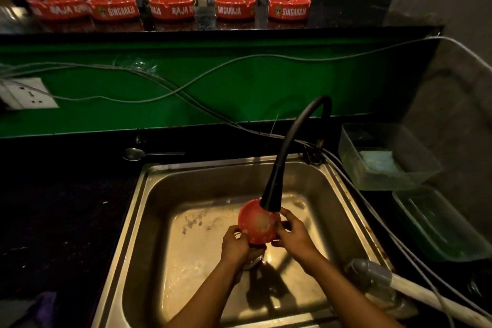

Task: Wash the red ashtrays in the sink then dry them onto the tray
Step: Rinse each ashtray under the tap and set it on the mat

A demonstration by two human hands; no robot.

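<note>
Red round plastic ashtray sits tilted over the stainless steel sink, right under the black curved tap spout. Left hand grips its lower edge, right hand curls round its right rim. Foam, or perhaps running water, whitens the ashtray's face. Five more red ashtrays line the dark upper ledge.

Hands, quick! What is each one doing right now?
Left hand: grips the round red plastic ashtray by its left edge.
Right hand: grips the ashtray's right edge under the black tap spout.
</note>
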